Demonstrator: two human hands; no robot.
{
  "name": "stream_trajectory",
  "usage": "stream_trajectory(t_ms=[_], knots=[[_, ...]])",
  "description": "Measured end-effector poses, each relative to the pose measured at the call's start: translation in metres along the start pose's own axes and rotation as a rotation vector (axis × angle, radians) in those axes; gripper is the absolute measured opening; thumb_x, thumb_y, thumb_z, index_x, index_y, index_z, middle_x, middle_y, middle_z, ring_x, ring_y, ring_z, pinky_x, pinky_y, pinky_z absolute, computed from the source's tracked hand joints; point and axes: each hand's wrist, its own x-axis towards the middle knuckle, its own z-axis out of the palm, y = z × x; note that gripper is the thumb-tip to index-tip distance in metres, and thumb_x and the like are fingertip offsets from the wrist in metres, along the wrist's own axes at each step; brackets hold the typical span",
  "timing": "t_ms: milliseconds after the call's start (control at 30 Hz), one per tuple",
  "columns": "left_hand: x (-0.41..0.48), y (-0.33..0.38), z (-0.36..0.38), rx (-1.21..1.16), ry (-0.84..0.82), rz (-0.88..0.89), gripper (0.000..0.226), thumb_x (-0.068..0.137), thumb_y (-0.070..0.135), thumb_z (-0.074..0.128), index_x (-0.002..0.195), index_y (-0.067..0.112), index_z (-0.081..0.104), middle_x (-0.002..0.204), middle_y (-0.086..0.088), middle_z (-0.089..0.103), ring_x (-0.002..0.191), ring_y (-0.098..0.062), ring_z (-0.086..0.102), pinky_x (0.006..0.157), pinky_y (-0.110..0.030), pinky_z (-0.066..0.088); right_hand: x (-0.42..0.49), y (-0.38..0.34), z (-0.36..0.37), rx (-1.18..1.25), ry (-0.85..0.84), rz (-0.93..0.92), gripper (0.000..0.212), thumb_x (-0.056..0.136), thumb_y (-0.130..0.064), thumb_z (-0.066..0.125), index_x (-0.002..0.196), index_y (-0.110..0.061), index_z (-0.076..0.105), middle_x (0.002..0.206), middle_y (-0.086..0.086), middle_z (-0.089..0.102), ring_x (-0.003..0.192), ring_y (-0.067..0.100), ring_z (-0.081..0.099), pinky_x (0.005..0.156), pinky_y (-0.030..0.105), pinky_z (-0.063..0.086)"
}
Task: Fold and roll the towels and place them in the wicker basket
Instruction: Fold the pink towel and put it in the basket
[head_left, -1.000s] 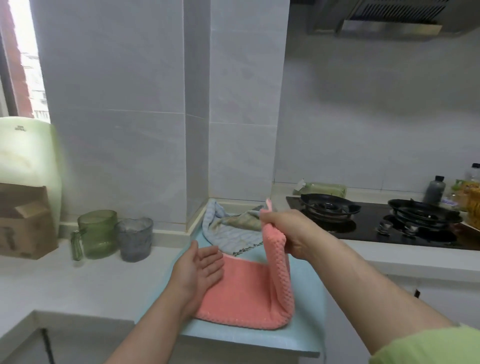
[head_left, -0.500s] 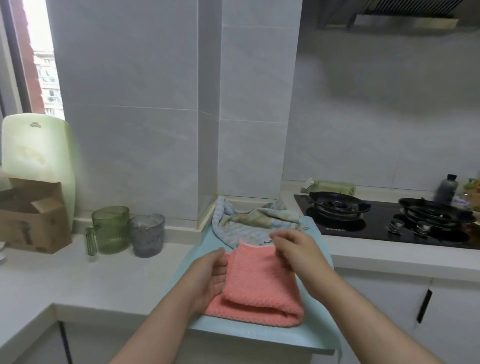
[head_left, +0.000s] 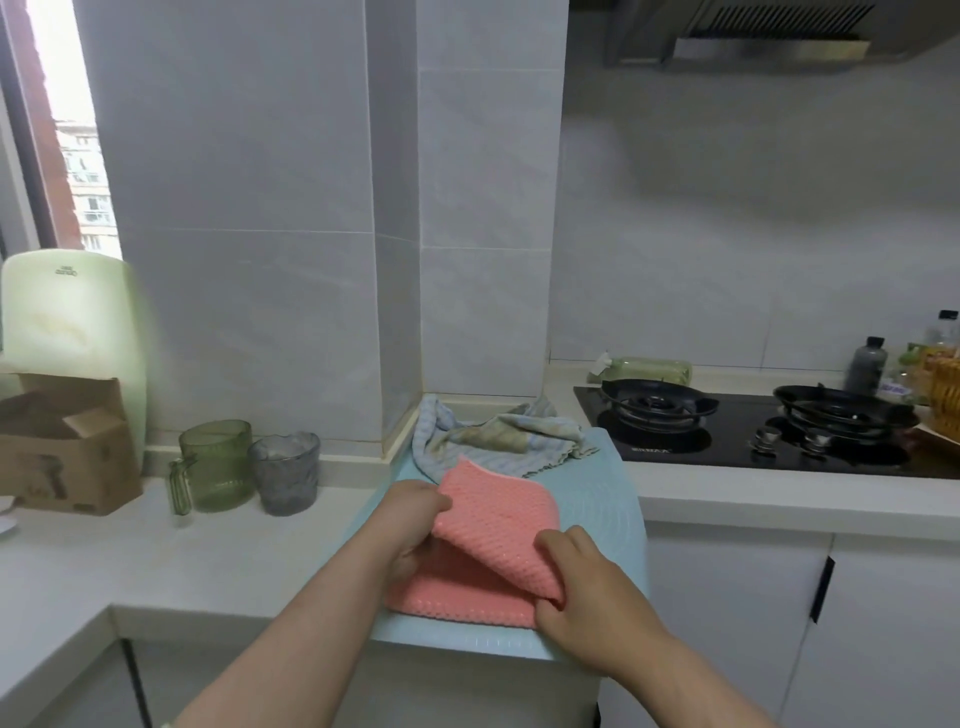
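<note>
Change first, in the head view: a second ago the right hand (head_left: 587, 587) held one half of the pink towel (head_left: 493, 525) upright, mid-fold, with the left hand (head_left: 415, 525) flat beside it. Half a second ago that half lay down and the towel was a flat, doubled rectangle. Now the top layer is raised again, peeled up into a curved flap between the two hands. I judge the first fold done and the next step begun, either a second fold or the start of the roll; which of the two cannot yet be told. Nothing is rolled, and nothing has gone to the basket (head_left: 943, 400), seen only in part at the far right edge beyond the stove (head_left: 727, 436), well apart from the hands.

The pink towel lies on the near half of the mat (head_left: 613, 499), its near edge close to the counter's front. The left hand grips the flap's left edge, thumb on top and fingers curled beneath. The right hand pinches the flap's near right corner, fingers bent over the cloth; its thumb is hidden. The lower layer lies flat on the mat. The blue towel (head_left: 498, 436) lies crumpled at the mat's far end, right behind the pink one, not yet folded.
</note>
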Motion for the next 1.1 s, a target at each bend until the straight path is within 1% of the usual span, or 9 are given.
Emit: stream_trajectory(t_ms=[200,333,400,600,733,800,867,967,1100], knots=[[-0.001,-0.011,-0.020,0.049,-0.033,-0.008,0.017,0.089,-0.010,0.045,0.087,-0.002,0.060,0.070,-0.013,0.049,0.051,-0.017,0.042,0.052,-0.026,0.029,-0.001,0.003,0.006,0.088,-0.028,-0.027,0.045,0.082,-0.027,0.045,0.127,-0.034,0.046,0.105,-0.013,0.035,0.091,0.011,0.051,0.082,0.030,0.048],[0.000,-0.027,-0.028,0.140,-0.012,-0.019,0.017,0.093,-0.006,0.044,0.092,-0.005,0.061,0.065,-0.012,0.053,0.048,-0.018,0.045,0.049,-0.024,0.034,-0.003,0.006,0.009,0.127,-0.019,-0.052,0.050,0.084,-0.029,0.044,0.132,-0.037,0.051,0.108,-0.015,0.038,0.095,0.003,0.049,0.086,0.023,0.046],[0.000,-0.033,-0.031,0.190,0.003,-0.007,0.019,0.093,-0.004,0.045,0.094,-0.006,0.064,0.075,-0.016,0.058,0.063,-0.021,0.053,0.060,-0.029,0.041,-0.005,0.008,0.010,0.119,-0.012,-0.080,0.052,0.085,-0.028,0.045,0.135,-0.037,0.051,0.110,-0.016,0.037,0.095,0.000,0.048,0.085,0.020,0.045],[0.003,-0.037,-0.036,0.498,0.057,0.056,0.022,0.088,0.001,0.047,0.095,0.001,0.068,0.091,-0.017,0.068,0.075,-0.022,0.055,0.067,-0.029,0.040,-0.005,0.010,0.011,0.079,-0.049,-0.167,0.057,0.084,-0.026,0.042,0.138,-0.039,0.049,0.111,-0.015,0.036,0.090,-0.004,0.043,0.074,0.006,0.035],[0.004,-0.026,-0.043,0.645,-0.010,0.023,0.020,0.086,0.009,0.053,0.102,0.021,0.053,0.108,-0.008,0.063,0.090,-0.020,0.061,0.071,-0.028,0.047,-0.003,0.012,0.002,0.266,-0.041,-0.162,0.049,0.083,-0.040,0.047,0.131,-0.037,0.058,0.105,-0.024,0.043,0.093,-0.001,0.051,0.080,0.010,0.038],[0.012,-0.018,-0.045,0.629,0.003,0.039,0.026,0.082,0.012,0.058,0.100,0.025,0.046,0.102,-0.007,0.060,0.082,-0.021,0.058,0.069,-0.028,0.044,0.011,0.016,-0.004,0.391,0.068,-0.111,0.043,0.088,-0.046,0.049,0.128,-0.033,0.060,0.110,-0.024,0.049,0.101,-0.002,0.052,0.088,0.015,0.040],[0.020,-0.008,-0.042,0.484,0.008,0.017,0.013,0.081,0.014,0.060,0.086,0.018,0.049,0.081,-0.009,0.052,0.067,-0.021,0.048,0.061,-0.029,0.038,0.031,0.021,-0.009,0.411,0.073,-0.019,0.042,0.098,-0.044,0.046,0.138,-0.031,0.052,0.131,-0.018,0.047,0.120,-0.005,0.044,0.105,0.027,0.038],[0.033,-0.003,-0.028,0.460,0.015,0.001,0.018,0.084,0.026,0.061,0.077,0.013,0.052,0.067,-0.004,0.047,0.055,-0.018,0.043,0.056,-0.026,0.034,0.053,0.019,-0.006,0.299,-0.150,0.105,0.057,0.100,-0.052,0.033,0.153,-0.033,0.023,0.161,-0.012,0.012,0.149,0.009,0.008,0.123,0.034,0.008],[0.043,-0.021,-0.020,0.657,0.152,0.146,0.018,0.087,0.020,0.052,0.092,0.006,0.063,0.091,-0.007,0.066,0.082,-0.022,0.061,0.074,-0.032,0.048,0.059,0.011,0.005,0.263,-0.322,0.108,0.073,0.094,-0.066,0.031,0.155,-0.037,0.003,0.161,-0.012,-0.012,0.148,0.010,-0.015,0.121,0.036,-0.004]])
